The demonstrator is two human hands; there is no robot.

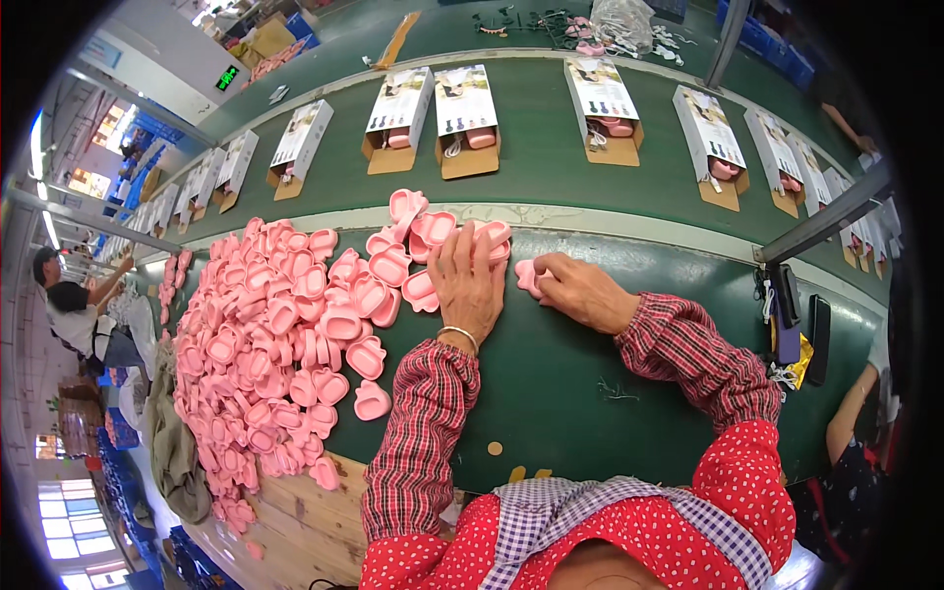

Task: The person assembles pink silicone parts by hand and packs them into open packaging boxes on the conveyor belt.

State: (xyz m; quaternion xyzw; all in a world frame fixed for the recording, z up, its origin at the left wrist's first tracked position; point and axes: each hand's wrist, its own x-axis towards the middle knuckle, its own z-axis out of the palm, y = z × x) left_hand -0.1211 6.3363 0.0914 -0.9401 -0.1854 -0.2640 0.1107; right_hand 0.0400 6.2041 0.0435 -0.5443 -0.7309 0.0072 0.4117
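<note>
A big heap of pink plastic shells (280, 339) covers the left part of the green table (570, 383). My left hand (467, 285) lies flat on a few pink shells (433, 231) at the heap's far right end, fingers spread over them. My right hand (580, 290) rests on the table just to the right, fingertips pinching one small pink piece (528, 275). Both forearms wear red plaid sleeves.
Beyond the table runs a green conveyor belt (541, 118) carrying several open cardboard boxes (467, 128) with pink parts inside. Dark devices (801, 324) lie at the right edge. Another person (79, 305) works at far left; a co-worker's arm (855, 423) shows at right.
</note>
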